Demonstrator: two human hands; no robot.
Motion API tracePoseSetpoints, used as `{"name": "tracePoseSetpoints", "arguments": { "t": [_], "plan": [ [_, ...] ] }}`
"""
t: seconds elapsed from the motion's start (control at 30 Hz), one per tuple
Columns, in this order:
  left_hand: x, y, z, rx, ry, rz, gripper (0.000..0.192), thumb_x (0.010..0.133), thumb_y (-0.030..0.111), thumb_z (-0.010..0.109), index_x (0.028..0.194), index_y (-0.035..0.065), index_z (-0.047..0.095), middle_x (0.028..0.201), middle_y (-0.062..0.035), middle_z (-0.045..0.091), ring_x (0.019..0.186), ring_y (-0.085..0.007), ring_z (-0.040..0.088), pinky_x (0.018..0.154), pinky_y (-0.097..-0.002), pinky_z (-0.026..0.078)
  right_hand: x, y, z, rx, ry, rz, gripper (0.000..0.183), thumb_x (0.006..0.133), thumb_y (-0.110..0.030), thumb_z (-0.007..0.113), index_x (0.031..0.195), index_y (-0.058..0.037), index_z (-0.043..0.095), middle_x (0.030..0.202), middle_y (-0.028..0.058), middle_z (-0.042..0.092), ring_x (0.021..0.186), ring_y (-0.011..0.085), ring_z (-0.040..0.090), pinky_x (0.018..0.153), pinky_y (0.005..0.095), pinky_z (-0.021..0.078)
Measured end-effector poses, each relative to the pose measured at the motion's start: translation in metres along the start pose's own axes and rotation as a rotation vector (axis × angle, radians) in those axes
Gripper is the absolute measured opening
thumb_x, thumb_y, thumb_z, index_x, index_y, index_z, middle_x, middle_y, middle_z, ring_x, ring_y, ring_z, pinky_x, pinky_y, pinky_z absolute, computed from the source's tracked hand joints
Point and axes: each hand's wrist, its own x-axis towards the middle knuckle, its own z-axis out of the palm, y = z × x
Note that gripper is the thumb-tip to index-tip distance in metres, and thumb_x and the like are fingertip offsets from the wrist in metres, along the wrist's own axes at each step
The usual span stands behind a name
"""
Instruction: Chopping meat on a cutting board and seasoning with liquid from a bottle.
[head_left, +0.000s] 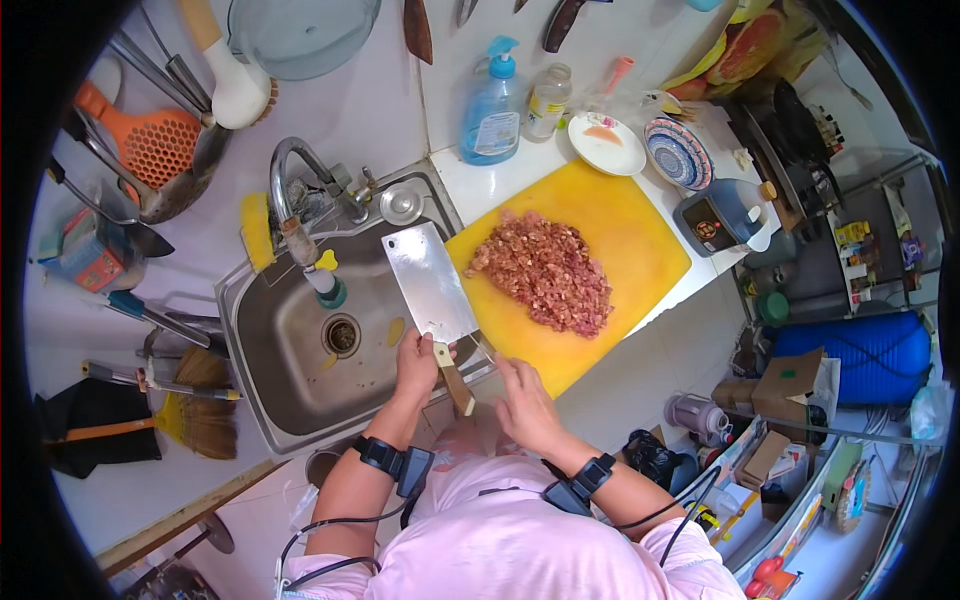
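My left hand (417, 364) grips a Chinese cleaver (427, 281) where the blade meets its wooden handle. The broad blade is tilted over the right side of the sink, beside the cutting board. Close to the blade's lower corner, my right hand (525, 401) pinches a thin utensil (484, 346); its kind is unclear, and my fingers hide part of it. A spread mound of minced meat (544, 274) lies on the yellow cutting board (645, 232), to the right of the cleaver.
A stainless steel sink (289, 390) with a faucet (289, 187) is at the left. Behind the board stand a blue pump bottle (489, 112), a glass jar (550, 101), a white plate (626, 159) and a patterned bowl (679, 154). A dark sauce jug (716, 217) stands right.
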Motion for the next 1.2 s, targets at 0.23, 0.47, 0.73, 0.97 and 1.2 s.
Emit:
{"name": "tracePoseSetpoints", "arguments": {
  "t": [0.23,0.47,0.73,0.97,1.2],
  "plan": [
    [0.019,0.003,-0.006,0.040,-0.009,-0.039,0.024,0.098,0.009,0.034,0.112,-0.0034,0.048,0.099,-0.0146,0.058,0.080,-0.0218,0.063,0.068,-0.0316,0.056,-0.015,0.017,-0.010,-0.042,0.053,0.066,0.058,0.077,-0.004,0.059,0.130,-0.0007,0.037,0.116,0.0222,0.044,0.107,0.0388,0.046,0.090,0.0424,0.0416],
    [0.028,0.010,-0.009,0.011,-0.011,-0.124,0.025,0.098,0.010,0.034,0.116,-0.0030,0.046,0.104,-0.0165,0.058,0.088,-0.0261,0.063,0.070,-0.0345,0.057,-0.018,0.025,-0.016,-0.014,0.066,0.090,0.055,0.078,-0.004,0.058,0.130,-0.0015,0.038,0.116,0.0209,0.044,0.107,0.0380,0.046,0.090,0.0418,0.0422],
    [0.044,0.023,0.002,0.021,-0.039,-0.151,0.024,0.097,0.009,0.031,0.111,-0.0036,0.047,0.091,-0.0149,0.061,0.073,-0.0216,0.063,0.061,-0.0320,0.054,-0.015,0.026,-0.022,0.010,0.066,0.112,0.053,0.078,-0.004,0.057,0.128,-0.0017,0.040,0.115,0.0211,0.045,0.107,0.0376,0.047,0.089,0.0415,0.0428],
    [0.069,0.028,0.003,0.339,-0.068,-0.044,0.025,0.097,0.011,0.032,0.106,-0.0047,0.049,0.088,-0.0147,0.062,0.068,-0.0192,0.063,0.058,-0.0308,0.053,-0.015,0.028,-0.025,0.032,0.090,0.098,0.051,0.079,-0.003,0.056,0.127,-0.0002,0.041,0.115,0.0210,0.046,0.106,0.0375,0.047,0.090,0.0406,0.0423],
    [0.076,0.047,0.016,0.616,-0.081,0.058,0.021,0.094,0.008,0.036,0.097,-0.0076,0.050,0.081,-0.0180,0.062,0.061,-0.0195,0.065,0.054,-0.0338,0.054,-0.014,0.028,-0.026,0.066,0.105,0.123,0.050,0.078,-0.002,0.056,0.126,-0.0004,0.042,0.114,0.0211,0.046,0.106,0.0376,0.048,0.090,0.0407,0.0422]
  ]
}}
